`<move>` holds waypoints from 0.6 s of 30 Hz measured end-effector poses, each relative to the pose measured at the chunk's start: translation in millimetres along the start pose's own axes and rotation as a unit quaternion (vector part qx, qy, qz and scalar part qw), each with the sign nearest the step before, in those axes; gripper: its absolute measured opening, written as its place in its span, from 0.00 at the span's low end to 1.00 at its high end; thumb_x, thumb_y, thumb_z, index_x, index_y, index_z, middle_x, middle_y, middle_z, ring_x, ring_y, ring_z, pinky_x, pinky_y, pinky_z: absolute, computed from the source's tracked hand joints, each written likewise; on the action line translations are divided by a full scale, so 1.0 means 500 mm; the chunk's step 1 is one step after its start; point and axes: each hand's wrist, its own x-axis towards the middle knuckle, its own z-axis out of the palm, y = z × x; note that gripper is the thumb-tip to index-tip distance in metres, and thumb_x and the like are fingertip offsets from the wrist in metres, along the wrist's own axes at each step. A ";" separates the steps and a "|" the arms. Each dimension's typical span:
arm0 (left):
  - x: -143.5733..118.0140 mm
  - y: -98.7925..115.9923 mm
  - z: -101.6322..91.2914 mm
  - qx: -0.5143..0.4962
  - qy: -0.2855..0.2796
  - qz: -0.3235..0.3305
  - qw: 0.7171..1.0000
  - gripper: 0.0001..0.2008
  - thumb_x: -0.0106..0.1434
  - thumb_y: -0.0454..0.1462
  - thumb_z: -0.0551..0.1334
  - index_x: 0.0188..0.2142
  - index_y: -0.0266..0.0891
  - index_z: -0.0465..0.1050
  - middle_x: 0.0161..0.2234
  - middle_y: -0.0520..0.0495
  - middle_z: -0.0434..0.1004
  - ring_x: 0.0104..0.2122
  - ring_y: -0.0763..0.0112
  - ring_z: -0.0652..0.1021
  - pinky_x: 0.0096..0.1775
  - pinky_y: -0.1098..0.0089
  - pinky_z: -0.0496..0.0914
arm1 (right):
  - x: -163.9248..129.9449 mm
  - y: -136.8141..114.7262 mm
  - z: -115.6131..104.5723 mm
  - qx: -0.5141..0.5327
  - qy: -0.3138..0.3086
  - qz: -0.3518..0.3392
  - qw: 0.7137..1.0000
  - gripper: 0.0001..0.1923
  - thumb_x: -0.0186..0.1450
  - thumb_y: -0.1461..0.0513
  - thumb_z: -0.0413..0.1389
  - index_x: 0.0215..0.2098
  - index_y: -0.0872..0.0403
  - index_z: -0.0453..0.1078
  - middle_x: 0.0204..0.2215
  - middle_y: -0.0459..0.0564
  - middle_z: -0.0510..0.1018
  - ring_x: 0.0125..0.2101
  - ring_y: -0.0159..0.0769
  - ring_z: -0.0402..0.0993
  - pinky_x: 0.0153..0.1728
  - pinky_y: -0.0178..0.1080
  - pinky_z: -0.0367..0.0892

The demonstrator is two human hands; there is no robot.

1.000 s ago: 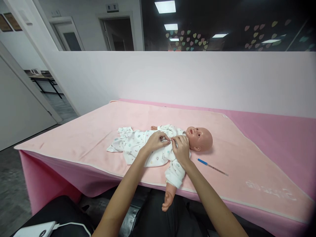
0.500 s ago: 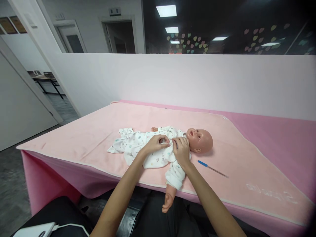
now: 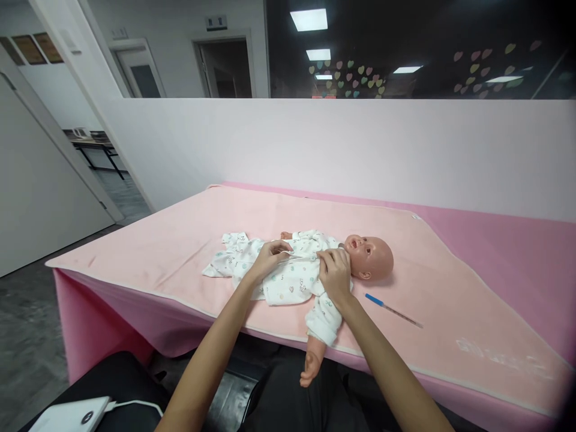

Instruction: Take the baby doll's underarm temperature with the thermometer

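Note:
A baby doll (image 3: pixel 371 259) lies on its back with its head to the right, dressed in a white printed baby outfit (image 3: pixel 292 285). Around the doll's belly, my left hand (image 3: pixel 271 257) pinches the front edge of the top. My right hand (image 3: pixel 335 270) grips the same edge higher up, by the doll's chest, and the cloth between them looks drawn straight. One doll arm (image 3: pixel 312 363) hangs over the near edge of the table. My fingers partly hide the opening of the top.
A peach blanket (image 3: pixel 157 240) covers the table over a pink cloth (image 3: pixel 517 252). Right of the doll lies a blue-capped pen-like stick (image 3: pixel 393 310). A white wall (image 3: pixel 342 156) rises behind. At lower left, a white device with a cable (image 3: pixel 72 415) rests on black fabric.
My left hand has slid left along the top, away from my right hand, and the cloth edge between them has straightened. My right hand stays by the doll's chest. The view has shifted slightly.

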 end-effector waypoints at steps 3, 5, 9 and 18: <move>-0.002 -0.001 0.005 -0.008 0.014 0.010 1.000 0.06 0.49 0.31 0.58 0.29 0.36 0.72 0.29 0.50 0.72 0.31 0.72 0.71 0.34 0.73 0.63 | 0.016 -0.024 0.003 0.006 -0.066 -0.122 0.990 0.11 0.59 0.70 0.48 0.34 0.52 0.69 0.36 0.50 0.72 0.40 0.38 0.63 0.50 0.46 0.54; -0.001 -0.001 0.006 -0.015 0.014 0.015 1.000 0.07 0.49 0.30 0.58 0.29 0.35 0.72 0.29 0.50 0.73 0.32 0.71 0.71 0.35 0.72 0.64 | 0.028 -0.044 0.013 0.009 -0.103 -0.158 0.982 0.09 0.59 0.69 0.49 0.34 0.53 0.69 0.40 0.51 0.72 0.43 0.39 0.63 0.52 0.47 0.52; 0.000 -0.002 0.005 -0.039 0.017 0.024 0.999 0.09 0.49 0.30 0.57 0.31 0.35 0.72 0.31 0.48 0.73 0.35 0.70 0.72 0.40 0.70 0.65 | 0.041 -0.072 0.036 0.009 -0.119 -0.122 0.985 0.07 0.59 0.65 0.51 0.35 0.55 0.69 0.45 0.55 0.70 0.47 0.42 0.61 0.54 0.50 0.51; -0.005 0.005 0.006 -0.027 -0.007 0.040 0.999 0.08 0.50 0.30 0.54 0.29 0.36 0.69 0.30 0.49 0.71 0.34 0.70 0.70 0.39 0.71 0.62 | 0.024 -0.066 0.041 0.096 -0.078 -0.114 0.986 0.07 0.65 0.66 0.46 0.35 0.54 0.65 0.32 0.49 0.73 0.36 0.36 0.66 0.48 0.43 0.59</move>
